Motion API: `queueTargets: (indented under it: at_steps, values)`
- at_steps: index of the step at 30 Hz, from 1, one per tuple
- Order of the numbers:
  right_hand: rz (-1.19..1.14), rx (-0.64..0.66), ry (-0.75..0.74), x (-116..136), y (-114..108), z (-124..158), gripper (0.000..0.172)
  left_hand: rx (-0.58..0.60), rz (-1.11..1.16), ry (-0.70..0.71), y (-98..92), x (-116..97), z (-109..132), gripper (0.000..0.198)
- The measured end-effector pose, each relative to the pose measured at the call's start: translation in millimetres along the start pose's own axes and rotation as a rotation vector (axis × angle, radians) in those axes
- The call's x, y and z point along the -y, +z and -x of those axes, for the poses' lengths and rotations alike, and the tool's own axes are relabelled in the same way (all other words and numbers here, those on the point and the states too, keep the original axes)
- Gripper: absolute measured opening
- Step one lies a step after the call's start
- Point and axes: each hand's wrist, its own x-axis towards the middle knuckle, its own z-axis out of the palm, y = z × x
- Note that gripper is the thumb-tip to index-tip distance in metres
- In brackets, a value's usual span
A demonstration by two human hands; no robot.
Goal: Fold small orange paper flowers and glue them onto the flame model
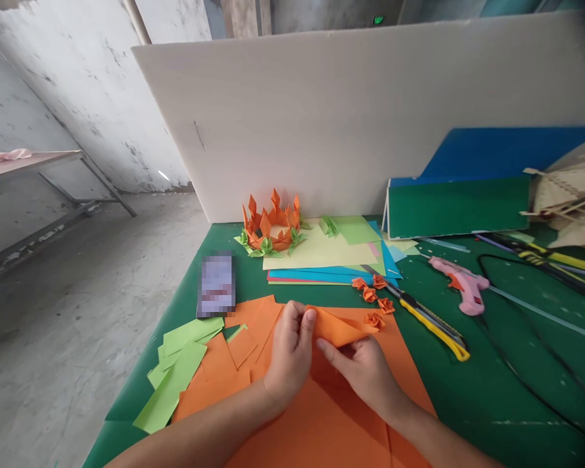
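Note:
My left hand (292,348) pinches one end of a folded piece of orange paper (336,327) between thumb and fingers. On the other side, my right hand (363,367) grips its lower right edge, thumb in front and fingers behind. The piece is held up over large orange sheets (316,422). Several small folded orange paper roses (374,321) lie just beyond my right hand. Left of my left hand are cut orange pieces (244,346) and green paper strips (175,383). An orange paper crown with green leaves (272,224) stands at the back.
A yellow utility knife (433,328) and a pink glue gun (461,286) with a cable lie to the right. Coloured sheets (316,253) are stacked behind. A phone (216,285) is near the table's left edge. A white board (292,130) stands along the back.

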Motion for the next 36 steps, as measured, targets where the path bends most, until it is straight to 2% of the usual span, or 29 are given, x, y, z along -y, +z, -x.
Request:
queueTargets:
  at_steps: [11, 15, 18, 21, 26, 30, 31, 33, 36]
  values:
    - [0.013, -0.011, -0.016, 2, 4, 0, 0.026, 0.007, -0.264, 0.098, -3.8, 3, -3, 0.023]
    - [0.07, -0.037, -0.024, 4, 0, 2, 0.031, -0.027, -0.314, 0.174, -7.5, 0, -6, 0.02]
    - [0.13, -0.133, -0.013, 4, -7, 2, 0.044, -0.067, -0.333, 0.217, -12.0, 1, -9, 0.019]
    - [0.114, -0.25, -0.055, 4, -12, 1, 0.043, -0.096, -0.338, 0.227, -14.4, 4, -11, 0.019]
    - [0.098, -0.381, -0.144, 2, -20, -2, 0.043, -0.07, -0.317, 0.214, -15.4, 4, -14, 0.021]
    - [0.029, -0.56, -0.222, -2, -33, -8, 0.043, -0.16, -0.282, 0.164, -21.7, 3, -20, 0.026]
    - [0.027, -0.56, -0.229, -2, -35, -9, 0.043, -0.18, -0.279, 0.157, -23.0, 3, -21, 0.027]
    - [0.048, -0.465, -0.2, -2, -35, -10, 0.046, -0.191, -0.279, 0.162, -23.8, 4, -21, 0.028]
    - [0.119, -0.159, -0.107, -2, -26, -7, 0.057, -0.145, -0.271, 0.192, -20.8, 8, -17, 0.026]
